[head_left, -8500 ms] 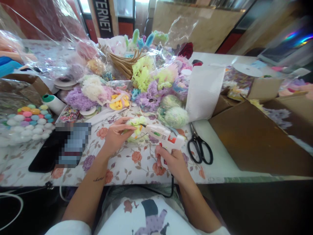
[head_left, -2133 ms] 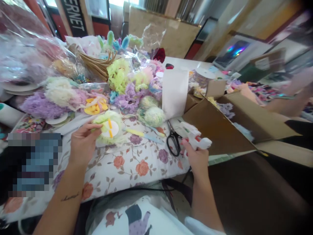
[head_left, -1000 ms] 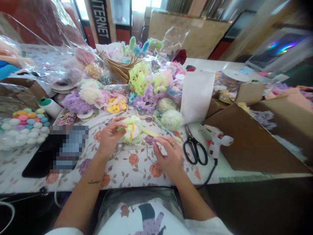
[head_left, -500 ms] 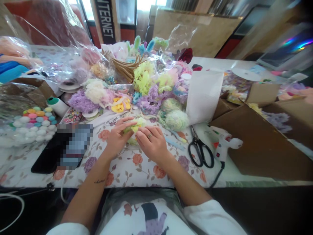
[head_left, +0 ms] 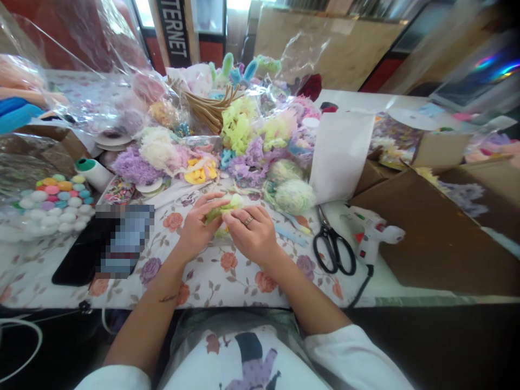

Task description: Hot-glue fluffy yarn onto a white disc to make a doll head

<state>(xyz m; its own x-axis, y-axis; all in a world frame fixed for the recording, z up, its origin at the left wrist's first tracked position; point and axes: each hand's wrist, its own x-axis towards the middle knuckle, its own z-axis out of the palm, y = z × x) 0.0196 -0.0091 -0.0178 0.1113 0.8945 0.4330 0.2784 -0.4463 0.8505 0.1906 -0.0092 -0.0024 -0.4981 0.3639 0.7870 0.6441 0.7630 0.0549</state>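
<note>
Between my hands, above the floral tablecloth (head_left: 239, 281), is a small yellow-green ruffled piece (head_left: 232, 205). My left hand (head_left: 200, 225) grips it from the left, thumb below and fingers over its top. From the right my right hand (head_left: 252, 230), with a ring on one finger, pinches its near edge; the fingertips are partly hidden. More of the yellow-green material shows under the hands. Just beyond them lie pale green yarn balls (head_left: 294, 197) and a lilac ruffled bunch (head_left: 249, 165). Black-handled scissors (head_left: 333, 249) rest to the right of my right hand.
A white glue gun (head_left: 371, 235) with a cord stands beside a large cardboard box (head_left: 439, 238) at right. A phone (head_left: 125, 241) and a bag of coloured pompoms (head_left: 57, 203) lie at left. Brown stems (head_left: 207, 111) and yarn bunches fill the back.
My right fingers have shifted slightly left and down on the yellow-green piece, and more of its top shows. The view has shifted slightly; my left hand keeps its grip.
</note>
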